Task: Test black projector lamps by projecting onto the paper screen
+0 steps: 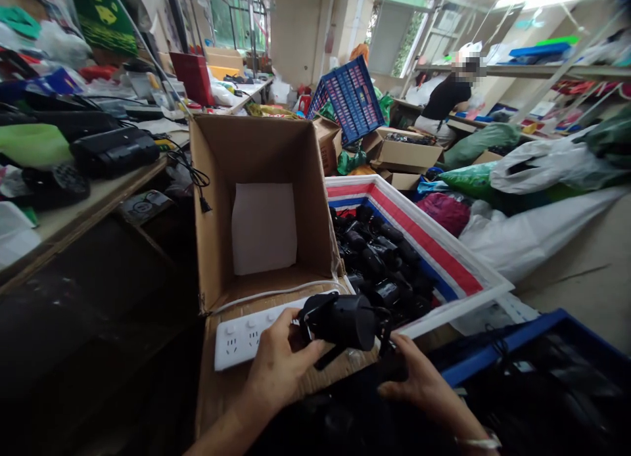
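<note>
A black cylindrical spotlight with a bracket is held above the cardboard by my left hand, thumb and fingers closed on its bracket side. A black cord bends from the right end of the spotlight. My right hand is at that cord, fingertips against it and thumb lower down; dark clothing behind makes the grip hard to see. Just beyond my left hand lies a white power strip on a cardboard flap.
An open cardboard box on its side faces me, with a white sheet inside. On its right, a striped bin holds several black spotlights. A blue crate is at lower right, a cluttered bench at left. Another person works farther back.
</note>
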The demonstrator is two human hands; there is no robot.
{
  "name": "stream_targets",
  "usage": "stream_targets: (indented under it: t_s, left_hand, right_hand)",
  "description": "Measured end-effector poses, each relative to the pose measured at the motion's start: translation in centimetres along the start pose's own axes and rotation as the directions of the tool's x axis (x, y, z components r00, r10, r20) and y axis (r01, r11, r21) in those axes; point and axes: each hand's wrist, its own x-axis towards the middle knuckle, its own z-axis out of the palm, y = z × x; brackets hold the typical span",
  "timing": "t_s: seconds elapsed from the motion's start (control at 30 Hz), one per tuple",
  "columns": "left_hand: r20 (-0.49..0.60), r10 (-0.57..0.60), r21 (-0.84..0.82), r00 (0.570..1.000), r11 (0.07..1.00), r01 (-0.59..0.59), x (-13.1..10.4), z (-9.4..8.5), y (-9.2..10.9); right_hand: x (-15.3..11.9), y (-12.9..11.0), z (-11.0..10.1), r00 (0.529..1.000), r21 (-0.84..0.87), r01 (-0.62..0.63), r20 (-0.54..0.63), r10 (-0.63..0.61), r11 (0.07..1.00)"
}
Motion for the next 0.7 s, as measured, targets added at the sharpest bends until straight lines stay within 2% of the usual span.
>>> stream_targets:
  t_s: [0.17, 0.3, 0.4, 0.5, 0.6, 0.7]
  left_hand:
    - [0.071, -0.068, -0.078, 0.995, 0.994, 0.074, -0.1, -0.3, 0.8]
    - [0.068, -0.073, -0.158, 0.995, 0.984, 0.083, -0.1, -1.5, 0.9]
    - [0.028, -0.081, -0.224, 0.996, 0.971, 0.085, 0.2, -3.2, 1.2]
    - [-0.114, -0.089, -0.312, 0.989, 0.949, 0.050, 0.9, -5.1, 1.5]
    - [-0.241, -0.100, -0.396, 0.965, 0.918, -0.004, 1.8, -6.6, 1.5]
    - [-0.302, -0.136, -0.450, 0.943, 0.893, -0.016, 2.3, -7.4, 0.9]
  right_hand:
    - [0.3, 3.4, 2.6, 0.974, -0.103, 0.023, -0.220, -0.046, 0.994]
    - [1.3, 4.3, 2.1, 0.938, -0.116, 0.025, -0.339, -0.064, 0.993]
    - [2.6, 2.7, 0.9, 0.902, -0.108, 0.034, -0.424, -0.077, 0.994]
    - [4.5, -0.7, 1.0, 0.907, -0.061, 0.052, -0.414, -0.072, 0.997]
    - [6.8, -3.9, 2.8, 0.950, 0.003, 0.093, -0.301, -0.088, 0.996]
    - [8.8, -5.4, 5.4, 0.972, 0.046, 0.142, -0.195, -0.130, 0.989]
